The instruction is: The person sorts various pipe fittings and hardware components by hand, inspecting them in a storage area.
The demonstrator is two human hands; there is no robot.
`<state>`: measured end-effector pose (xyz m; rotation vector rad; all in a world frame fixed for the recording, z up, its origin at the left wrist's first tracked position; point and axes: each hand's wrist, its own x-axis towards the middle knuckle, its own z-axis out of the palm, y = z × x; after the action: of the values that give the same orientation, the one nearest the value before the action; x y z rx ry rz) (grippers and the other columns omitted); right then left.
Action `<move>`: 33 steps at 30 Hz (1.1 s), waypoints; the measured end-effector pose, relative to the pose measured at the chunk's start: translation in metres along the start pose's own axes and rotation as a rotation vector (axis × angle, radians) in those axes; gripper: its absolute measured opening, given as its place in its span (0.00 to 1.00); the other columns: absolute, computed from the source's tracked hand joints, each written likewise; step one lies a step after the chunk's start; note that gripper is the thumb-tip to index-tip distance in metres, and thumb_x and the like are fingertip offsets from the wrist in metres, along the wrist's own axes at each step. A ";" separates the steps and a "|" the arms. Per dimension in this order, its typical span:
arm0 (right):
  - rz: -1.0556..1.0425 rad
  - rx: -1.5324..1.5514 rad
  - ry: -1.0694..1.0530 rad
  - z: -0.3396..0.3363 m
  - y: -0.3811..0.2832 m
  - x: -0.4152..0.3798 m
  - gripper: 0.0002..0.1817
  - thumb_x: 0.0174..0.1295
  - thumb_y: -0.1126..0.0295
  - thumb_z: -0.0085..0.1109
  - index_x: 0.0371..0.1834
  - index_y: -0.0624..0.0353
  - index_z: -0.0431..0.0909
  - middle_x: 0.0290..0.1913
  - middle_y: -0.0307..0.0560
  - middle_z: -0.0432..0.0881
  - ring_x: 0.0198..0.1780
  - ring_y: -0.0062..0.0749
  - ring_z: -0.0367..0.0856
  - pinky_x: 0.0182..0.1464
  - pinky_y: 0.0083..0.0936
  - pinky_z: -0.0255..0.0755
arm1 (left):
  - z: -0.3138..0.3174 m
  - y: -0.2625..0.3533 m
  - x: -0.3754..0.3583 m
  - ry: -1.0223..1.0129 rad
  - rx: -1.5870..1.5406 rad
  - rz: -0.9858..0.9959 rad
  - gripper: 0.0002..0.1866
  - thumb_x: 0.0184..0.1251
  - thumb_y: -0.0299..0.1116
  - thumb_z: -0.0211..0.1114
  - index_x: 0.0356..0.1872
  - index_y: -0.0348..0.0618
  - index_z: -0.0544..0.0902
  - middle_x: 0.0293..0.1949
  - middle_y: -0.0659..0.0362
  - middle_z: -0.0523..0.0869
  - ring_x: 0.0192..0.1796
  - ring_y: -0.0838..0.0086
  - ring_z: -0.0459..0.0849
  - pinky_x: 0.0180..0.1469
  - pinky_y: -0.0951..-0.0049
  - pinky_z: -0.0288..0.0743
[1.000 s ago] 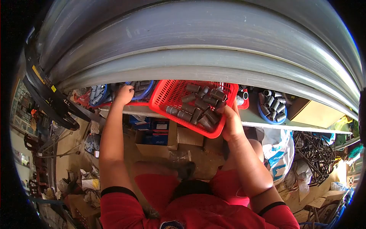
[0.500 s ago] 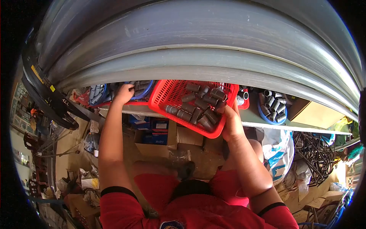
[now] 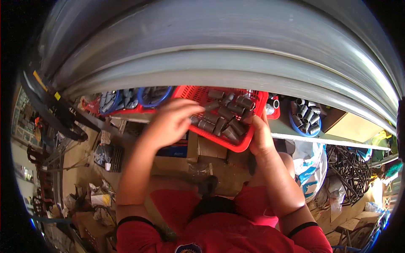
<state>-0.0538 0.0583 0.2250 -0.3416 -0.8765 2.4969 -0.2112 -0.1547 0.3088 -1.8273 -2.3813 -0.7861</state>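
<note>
A red plastic basket [image 3: 243, 147] tilts toward me at the shelf edge, with several grey pipe fittings [image 3: 225, 113] lying loose in it. My right hand [image 3: 260, 135] grips its right-hand side, the thumb over the rim. Slightly blurred, my left hand [image 3: 174, 121] hovers at the basket's left rim, fingers stretched toward the fittings and thumb apart; I make out nothing in it. Left of the basket stands a blue basket [image 3: 168, 100] of grey fittings, and farther left are more grey fittings [image 3: 126, 99].
Large grey pipes [image 3: 211, 63] run across just above the shelf. To the right on the shelf are a round blue basket [image 3: 308, 134] of fittings and a cardboard box [image 3: 352, 126]. Below are cartons [image 3: 211, 149], a white plastic bag [image 3: 310, 166] and a dark tangled heap [image 3: 348, 175].
My left hand has left the blue basket and moved right and toward me, to the red basket's left rim. My right hand keeps its grip, and the red basket is nearly where it was.
</note>
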 end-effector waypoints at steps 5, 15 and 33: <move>0.013 -0.018 -0.027 0.006 0.009 -0.004 0.40 0.53 0.83 0.46 0.74 0.48 0.60 0.63 0.50 0.74 0.63 0.44 0.75 0.65 0.41 0.71 | 0.028 0.010 0.011 -0.297 0.010 0.055 0.22 0.57 0.20 0.66 0.55 0.46 0.85 0.59 0.52 0.81 0.59 0.53 0.81 0.62 0.58 0.76; 0.036 0.034 -0.069 0.004 0.002 -0.009 0.40 0.52 0.84 0.45 0.73 0.49 0.61 0.64 0.50 0.74 0.66 0.45 0.73 0.68 0.42 0.69 | 0.020 -0.018 0.014 -0.387 -0.041 -0.129 0.24 0.58 0.40 0.75 0.53 0.40 0.84 0.49 0.50 0.82 0.54 0.54 0.82 0.57 0.59 0.76; -0.045 -0.071 0.033 0.000 -0.003 -0.012 0.35 0.51 0.76 0.50 0.68 0.52 0.66 0.62 0.49 0.74 0.62 0.44 0.73 0.67 0.41 0.70 | -0.053 -0.123 -0.013 0.130 -0.290 -0.604 0.20 0.74 0.35 0.62 0.62 0.36 0.79 0.49 0.55 0.88 0.44 0.72 0.86 0.56 0.70 0.77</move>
<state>-0.0423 0.0545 0.2281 -0.3814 -0.9512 2.4162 -0.3336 -0.2105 0.3060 -1.0490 -2.8728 -1.3051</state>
